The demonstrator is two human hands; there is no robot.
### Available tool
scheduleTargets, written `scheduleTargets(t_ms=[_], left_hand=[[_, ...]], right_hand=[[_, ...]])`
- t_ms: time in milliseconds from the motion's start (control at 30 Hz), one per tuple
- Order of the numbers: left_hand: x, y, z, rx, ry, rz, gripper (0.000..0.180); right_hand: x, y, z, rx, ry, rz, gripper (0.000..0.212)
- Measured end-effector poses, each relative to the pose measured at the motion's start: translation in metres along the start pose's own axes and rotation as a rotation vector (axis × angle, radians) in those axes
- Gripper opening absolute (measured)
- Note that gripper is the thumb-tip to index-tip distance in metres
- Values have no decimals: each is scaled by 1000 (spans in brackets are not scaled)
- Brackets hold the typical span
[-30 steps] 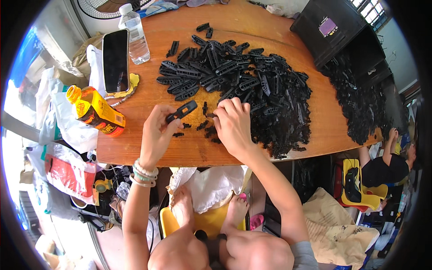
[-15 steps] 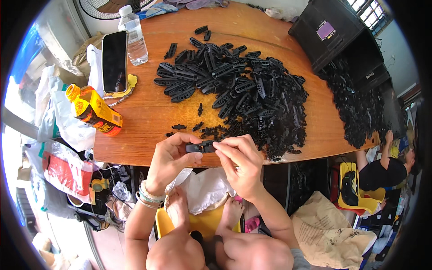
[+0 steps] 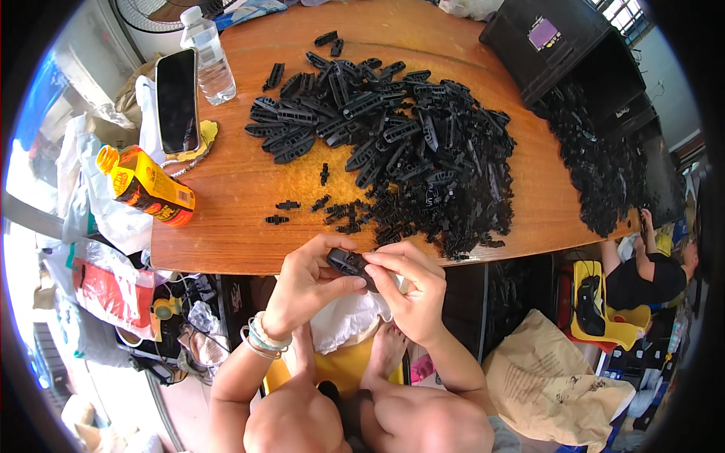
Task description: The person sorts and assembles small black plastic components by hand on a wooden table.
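Just off the table's front edge, my left hand [image 3: 308, 283] pinches a long black plastic part [image 3: 345, 260] between thumb and fingers. My right hand [image 3: 410, 283] closes on the same part's other end with fingertips and thumb; whether it also holds a smaller piece there is hidden. Beyond my hands, a large heap of long slotted black plastic parts [image 3: 370, 106] covers the middle of the table. Small black connector pieces [image 3: 393, 219] lie at the heap's near side, with a few loose ones [image 3: 288, 204] to the left.
On the left stand an orange-labelled drink bottle [image 3: 151, 185], a propped phone [image 3: 177, 102] and a clear water bottle [image 3: 208, 60]. A black crate [image 3: 540, 45] lies at the right, more black parts [image 3: 596, 166] spilling from it. Another person [image 3: 649, 275] sits far right. A brown paper bag [image 3: 551, 385] rests below.
Both hands have shifted slightly right and down with the black plastic part, which is now tilted, its right end lower. The view has shifted slightly.
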State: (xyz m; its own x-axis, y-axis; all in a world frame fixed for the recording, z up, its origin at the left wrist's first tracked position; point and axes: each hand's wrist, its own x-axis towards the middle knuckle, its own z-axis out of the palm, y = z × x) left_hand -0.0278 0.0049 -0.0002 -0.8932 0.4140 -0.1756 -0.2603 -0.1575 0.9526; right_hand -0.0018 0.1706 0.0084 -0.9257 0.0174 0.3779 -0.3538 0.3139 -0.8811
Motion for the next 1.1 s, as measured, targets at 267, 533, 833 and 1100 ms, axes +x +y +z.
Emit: scheduleTargets(t_ms=[267, 533, 833, 1100], left_hand=[[-9, 4, 3, 45, 76, -15, 31], [-9, -6, -1, 82, 135, 104, 27], [-16, -6, -1, -21, 66, -6, 21], [-19, -7, 9, 10, 139, 47, 22]], right_hand=[[-8, 6, -2, -276, -41, -249, 26], [-3, 4, -1, -250, -86, -233, 28], [-19, 10, -6, -52, -212, 202, 26], [-22, 14, -4, 152, -179, 346, 30]])
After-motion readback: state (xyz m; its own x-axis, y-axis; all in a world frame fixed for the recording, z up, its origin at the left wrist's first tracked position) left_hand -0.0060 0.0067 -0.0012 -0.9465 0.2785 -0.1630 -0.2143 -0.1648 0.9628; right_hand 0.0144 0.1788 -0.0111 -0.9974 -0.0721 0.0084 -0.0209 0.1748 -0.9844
